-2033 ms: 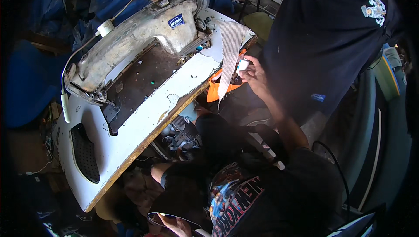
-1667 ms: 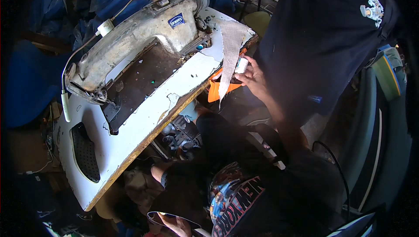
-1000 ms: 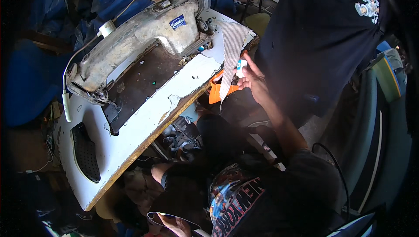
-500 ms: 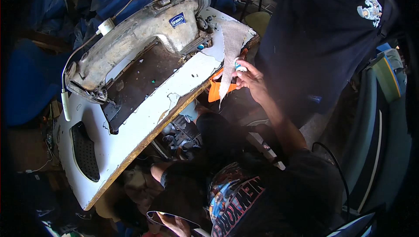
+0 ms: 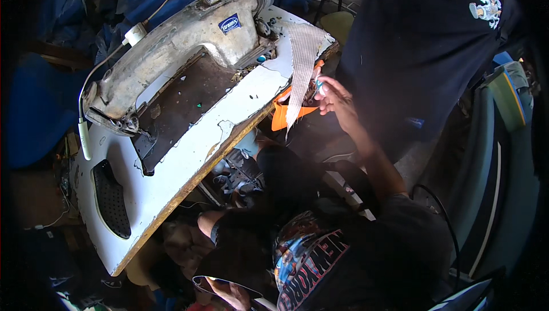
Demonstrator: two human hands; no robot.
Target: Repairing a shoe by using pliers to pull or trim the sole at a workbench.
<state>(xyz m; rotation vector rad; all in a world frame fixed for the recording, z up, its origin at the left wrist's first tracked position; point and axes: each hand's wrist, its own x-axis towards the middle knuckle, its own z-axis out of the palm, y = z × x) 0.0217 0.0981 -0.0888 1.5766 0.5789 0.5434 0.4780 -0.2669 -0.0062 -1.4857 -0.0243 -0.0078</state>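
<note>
My right hand (image 5: 338, 104) is beside the table's right edge, its fingertips closed on a small white-and-teal object (image 5: 320, 86) whose kind I cannot make out. Just left of it, a strip of beige ribbed fabric (image 5: 303, 59) drapes over the table edge, tapering to a frayed point. Behind the strip hangs an orange pouch-like thing (image 5: 279, 117). My left hand (image 5: 233, 296) shows only in part at the bottom, under a dark pale-edged piece (image 5: 229, 265). Its fingers are mostly hidden, so its grip does not show.
An old, worn sewing machine (image 5: 177, 36) stands on the chipped white table (image 5: 197, 151). A dark perforated shoe-sole shape (image 5: 110, 196) lies near the left end. A pale cylindrical lamp (image 5: 84, 139) hangs on a cord. Close at right stands a person in dark clothing (image 5: 417, 53).
My right hand has drawn slightly right, away from the fabric strip, with the white-and-teal object at its fingertips. My left hand looks nearly unchanged.
</note>
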